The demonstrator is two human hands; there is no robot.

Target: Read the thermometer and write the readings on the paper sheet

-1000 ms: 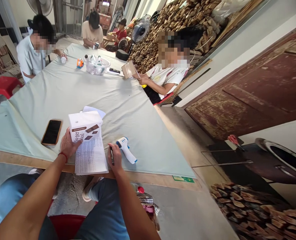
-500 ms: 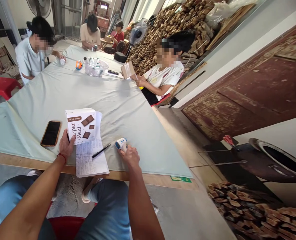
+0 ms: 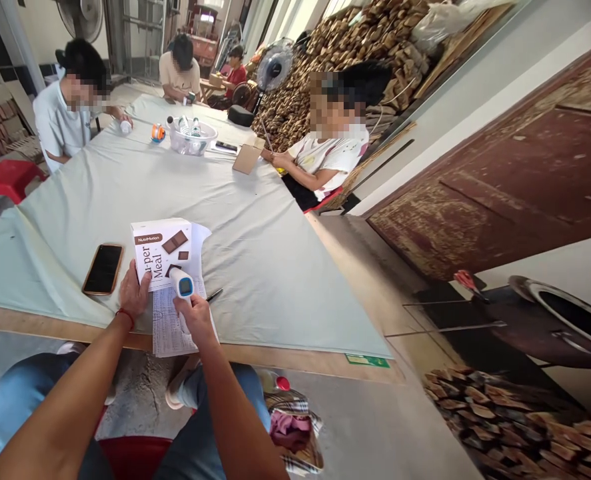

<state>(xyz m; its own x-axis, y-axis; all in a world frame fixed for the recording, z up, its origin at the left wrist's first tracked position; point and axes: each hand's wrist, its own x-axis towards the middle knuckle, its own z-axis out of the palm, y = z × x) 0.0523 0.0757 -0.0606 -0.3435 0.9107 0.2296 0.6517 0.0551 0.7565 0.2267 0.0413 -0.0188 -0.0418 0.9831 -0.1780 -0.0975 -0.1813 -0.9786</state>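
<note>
A thin red band (image 3: 125,315) circled the wrist of the left hand (image 3: 135,291). Soft blue, denim-like trousers (image 3: 22,395) covered the knees, and pale shoes (image 3: 173,395) showed partly below. Both forearms (image 3: 75,393) were bare.

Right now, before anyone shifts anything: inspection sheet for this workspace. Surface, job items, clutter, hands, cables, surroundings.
Surface: wrinkled pale cloth over a table; wooden edge exposed along the near side.
Job items: white box marked NutriMotion; handheld thermometer in front of its lower right; written sheets by the box, text too small to read.
Clutter: phone left of the box; pen, partly hidden; basket of bottles farther back.
Hands: left hand holds the box; right hand grips the thermometer.
Cables: nothing seen near the hands.
Surroundings: co-workers at both sides and beyond; standing fan; stacked wood.
</note>
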